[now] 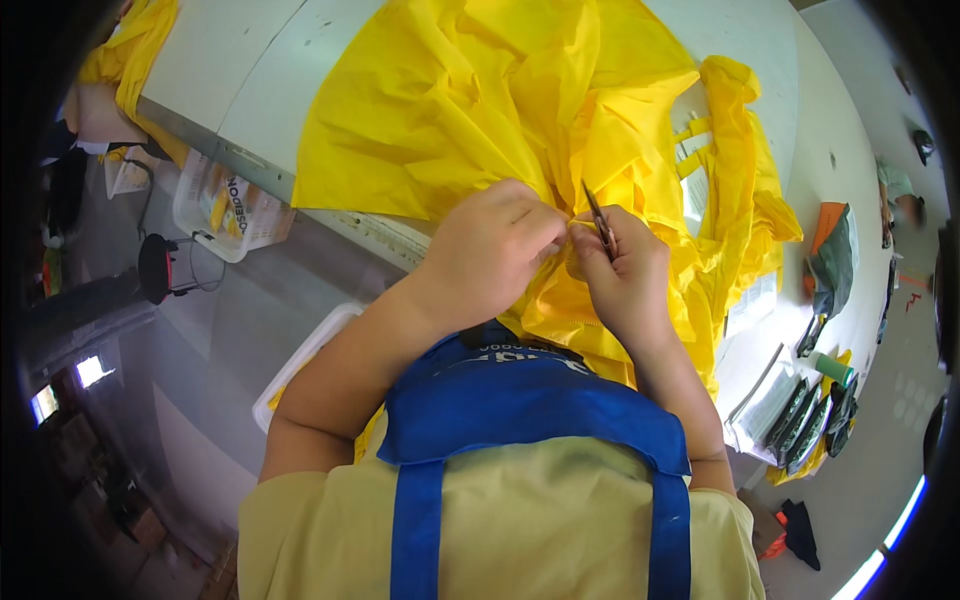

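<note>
A large yellow piece of thin fabric, bunched and creased like a garment, spreads over the table before me. My left hand is closed in a pinch at a gathered edge of it; the fingertips are partly hidden. Close beside it, my right hand has thread snips in its grip, dark pointed blades aimed away from me. The right thumb and fingers also press against the yellow cloth. Both hands nearly meet above the fabric, just beyond my blue apron.
The pale table has a metal ruler-like edge. At its left on the floor stands a white plastic bin, with another white container nearer me. More yellow cloth with straps lies right, near dark packets and a green roll.
</note>
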The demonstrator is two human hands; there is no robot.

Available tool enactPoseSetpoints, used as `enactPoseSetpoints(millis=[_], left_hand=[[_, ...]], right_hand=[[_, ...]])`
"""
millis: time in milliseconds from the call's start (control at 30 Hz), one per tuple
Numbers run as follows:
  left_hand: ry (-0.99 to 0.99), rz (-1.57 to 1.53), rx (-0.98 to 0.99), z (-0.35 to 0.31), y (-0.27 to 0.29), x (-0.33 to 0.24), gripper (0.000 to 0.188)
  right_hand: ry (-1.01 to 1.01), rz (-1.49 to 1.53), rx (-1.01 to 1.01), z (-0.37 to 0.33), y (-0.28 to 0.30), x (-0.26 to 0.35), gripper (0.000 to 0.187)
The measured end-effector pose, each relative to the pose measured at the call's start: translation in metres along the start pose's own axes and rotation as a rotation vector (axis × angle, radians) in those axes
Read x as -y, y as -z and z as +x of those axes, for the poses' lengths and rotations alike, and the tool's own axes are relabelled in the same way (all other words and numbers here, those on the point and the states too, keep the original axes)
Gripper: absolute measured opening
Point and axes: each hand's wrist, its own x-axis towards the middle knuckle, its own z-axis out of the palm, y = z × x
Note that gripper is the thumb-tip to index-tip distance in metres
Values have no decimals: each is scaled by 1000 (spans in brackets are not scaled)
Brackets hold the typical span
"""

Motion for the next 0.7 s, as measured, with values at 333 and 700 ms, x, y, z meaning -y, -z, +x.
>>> enactPoseSetpoints(millis=[333, 700], left_hand=[[75, -126, 96, 20, -7, -5, 13], [17, -38, 207, 28, -6, -22, 14]], right_hand=[[23, 107, -251, -7, 0, -8, 10], [22, 168, -284, -18, 8, -14, 11]])
